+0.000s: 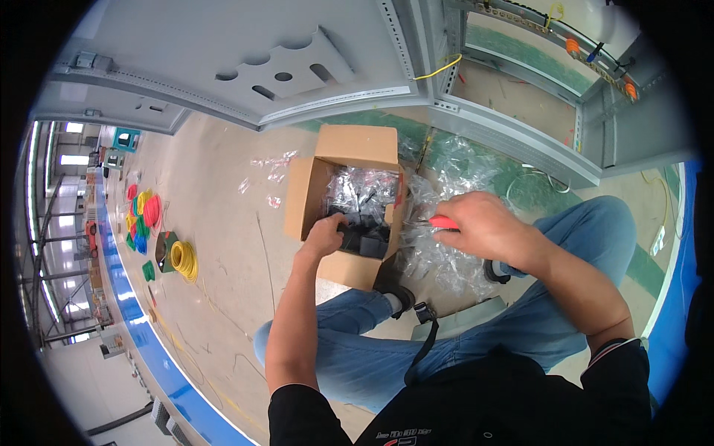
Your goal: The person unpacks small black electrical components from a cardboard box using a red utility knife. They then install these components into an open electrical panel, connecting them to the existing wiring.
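An open cardboard box (357, 269) stands on the floor in front of my bent legs, its flaps folded outward. Inside lie black parts (372, 245) and crumpled clear plastic bags (361, 186). My left hand (325, 235) reaches over the box's left side with its fingers curled among the black parts; what they grip is hidden. To the right of the box, my right hand (480, 227) is closed round a slim tool with a red handle (444, 222), probably a screwdriver. The tool's tip points left toward the box and is hard to make out against the plastic.
Loose clear plastic wrapping (454, 260) covers the floor right of the box. A grey metal cabinet (513, 141) and its panel door (223, 67) rise at the back. Coils of yellow wire (184, 260) and other coloured coils (151, 212) lie at left.
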Demonstrator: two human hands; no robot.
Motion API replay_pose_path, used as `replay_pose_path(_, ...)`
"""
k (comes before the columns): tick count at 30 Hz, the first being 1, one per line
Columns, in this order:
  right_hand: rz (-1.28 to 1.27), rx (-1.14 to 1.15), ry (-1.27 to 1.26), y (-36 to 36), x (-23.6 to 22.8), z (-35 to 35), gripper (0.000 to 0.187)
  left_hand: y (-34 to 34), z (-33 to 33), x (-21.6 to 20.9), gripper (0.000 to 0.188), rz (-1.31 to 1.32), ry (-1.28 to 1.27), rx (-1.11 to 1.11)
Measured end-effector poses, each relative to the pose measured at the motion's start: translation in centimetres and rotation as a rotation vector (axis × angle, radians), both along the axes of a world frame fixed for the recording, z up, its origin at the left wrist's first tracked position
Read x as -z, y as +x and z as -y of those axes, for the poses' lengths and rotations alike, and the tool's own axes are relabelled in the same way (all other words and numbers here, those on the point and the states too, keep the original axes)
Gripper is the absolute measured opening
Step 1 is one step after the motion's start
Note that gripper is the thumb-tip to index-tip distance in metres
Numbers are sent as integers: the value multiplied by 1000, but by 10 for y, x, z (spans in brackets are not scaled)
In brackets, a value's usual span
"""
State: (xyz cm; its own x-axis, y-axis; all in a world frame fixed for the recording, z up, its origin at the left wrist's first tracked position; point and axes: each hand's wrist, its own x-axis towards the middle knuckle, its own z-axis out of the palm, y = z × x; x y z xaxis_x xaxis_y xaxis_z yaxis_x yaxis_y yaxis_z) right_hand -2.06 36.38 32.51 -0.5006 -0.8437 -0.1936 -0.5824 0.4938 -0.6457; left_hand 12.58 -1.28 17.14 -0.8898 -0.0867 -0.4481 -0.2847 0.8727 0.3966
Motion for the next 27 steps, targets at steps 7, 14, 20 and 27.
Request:
replay_pose_path(7,-11,-13,-86,2,3,1,28,10,1,45,43,140,-182,121)
replay_pose_path(14,-11,18,-150,-11,-26,-2,29,-39,-7,41,37,474,-238,125)
replay_pose_path(20,-35,82,-175,-20,-29,-9,30,-81,-15,65,26,226,-235,-2)
replay_pose_path(27,-30,87,-144,-20,-35,-1,27,-119,-54,167,38,74,47,-273)
